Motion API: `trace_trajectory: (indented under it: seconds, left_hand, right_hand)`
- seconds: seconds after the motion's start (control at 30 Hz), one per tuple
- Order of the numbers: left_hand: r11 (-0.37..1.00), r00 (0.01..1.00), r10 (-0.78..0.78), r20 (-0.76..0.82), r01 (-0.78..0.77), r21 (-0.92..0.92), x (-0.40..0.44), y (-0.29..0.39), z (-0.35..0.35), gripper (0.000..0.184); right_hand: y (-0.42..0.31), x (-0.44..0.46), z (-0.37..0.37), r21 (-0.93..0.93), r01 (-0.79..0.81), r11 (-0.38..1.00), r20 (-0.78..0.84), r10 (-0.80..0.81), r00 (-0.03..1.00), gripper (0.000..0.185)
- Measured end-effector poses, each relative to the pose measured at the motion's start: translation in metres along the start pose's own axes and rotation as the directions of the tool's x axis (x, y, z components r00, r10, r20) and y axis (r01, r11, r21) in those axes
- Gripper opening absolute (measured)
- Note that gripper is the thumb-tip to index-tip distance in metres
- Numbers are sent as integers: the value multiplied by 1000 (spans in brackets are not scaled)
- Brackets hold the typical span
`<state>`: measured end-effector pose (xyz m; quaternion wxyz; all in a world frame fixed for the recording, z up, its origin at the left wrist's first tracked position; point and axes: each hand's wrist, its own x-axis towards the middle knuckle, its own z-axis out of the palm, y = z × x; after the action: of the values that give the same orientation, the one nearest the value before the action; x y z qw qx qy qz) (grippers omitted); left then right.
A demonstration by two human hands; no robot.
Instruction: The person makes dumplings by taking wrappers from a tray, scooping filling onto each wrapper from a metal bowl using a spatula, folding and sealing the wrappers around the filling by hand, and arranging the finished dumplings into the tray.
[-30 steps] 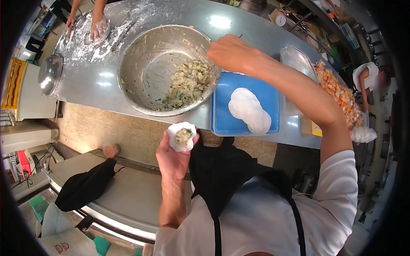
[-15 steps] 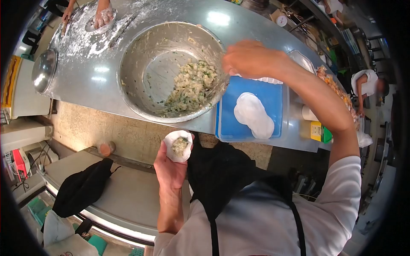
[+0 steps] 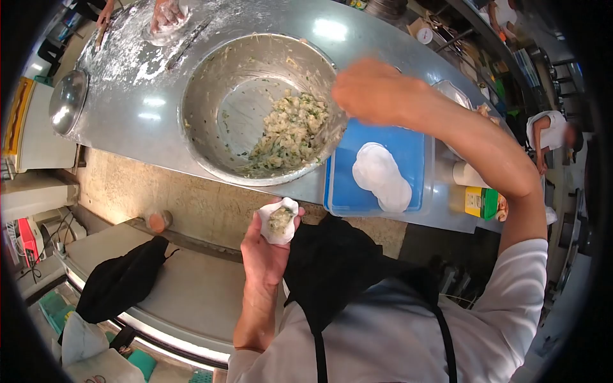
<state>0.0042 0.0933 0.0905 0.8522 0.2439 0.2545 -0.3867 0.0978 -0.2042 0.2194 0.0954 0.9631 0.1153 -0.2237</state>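
My left hand [image 3: 265, 260], palm up, cups a round white dumpling wrapper [image 3: 267, 233] in front of the apron. A lump of pale filling [image 3: 280, 220] flecked with green lies on the wrapper, whose edges curl up. Blurred, my right hand [image 3: 373, 92] is curled above the right rim of a large metal bowl [image 3: 191, 137]; its fingertips and anything in them are hidden. More filling [image 3: 294, 127] is heaped along the bowl's right side. Below my right forearm, overlapping white wrappers [image 3: 382, 175] lie in a blue plastic container [image 3: 341, 191].
Flour coats the steel table [image 3: 143, 102] at far left, where another person's hand [image 3: 167, 16] presses on dough. A metal lid or bowl [image 3: 69, 102] sits by the left edge. A yellow tub with a green lid [image 3: 480, 202] stands right of the container.
My left hand has shifted slightly right and up with the wrapper, which now looks more folded and tilted. My right hand stays by the bowl's right rim, still blurred.
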Motion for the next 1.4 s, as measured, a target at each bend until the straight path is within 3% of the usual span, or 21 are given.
trace_trajectory:
  seconds: [0.07,0.27,0.47,0.57,0.67,0.77,0.87,0.97,1.07,1.17,1.2,1.3,1.4]
  left_hand:
    - [1000,1000,6,-12,-6,5,-3,0,1,48]
    - [1000,999,19,-34,-19,-22,-9,-1,-3,49]
    - [996,996,78,-36,-77,38,-5,5,8,48]
    - [993,993,108,-44,-105,54,-9,5,11,48]
    - [988,988,144,-59,-140,71,-9,5,11,47]
    - [983,983,171,-63,-166,72,-11,4,13,47]
    - [980,981,191,-39,-188,70,-11,2,16,47]
    - [980,981,192,29,-194,53,-9,3,32,49]
    - [986,984,158,80,-162,40,-11,-1,41,50]
    - [990,977,130,169,-139,40,-9,-2,54,50]
    - [989,979,129,156,-139,56,-8,-5,58,49]
    - [993,987,97,129,-105,50,-10,-13,63,50]
    - [990,986,85,142,-100,103,-7,-18,66,50]
  right_hand:
    - [-10,-6,-20,96,-33,995,187,14,982,5]
    - [8,8,11,55,73,996,11,-74,997,12]
    - [12,-6,25,266,113,957,-10,-114,993,14]
    - [8,-18,13,375,68,925,61,-98,993,15]
    - [15,-21,35,516,121,848,-40,-117,992,16]
    - [27,-13,68,723,144,676,-52,-154,987,21]
    - [32,-22,78,762,135,633,-99,-92,991,21]
    - [28,-47,57,852,-30,523,46,-19,999,22]
    - [12,-78,53,901,15,434,20,-75,997,23]
    - [-7,-96,78,800,351,487,-321,-146,936,24]
    - [-14,-104,75,828,269,491,-249,-108,963,29]
    - [-21,-108,98,843,325,429,-339,-46,940,28]
    - [-9,-116,101,844,265,466,-271,-57,961,27]
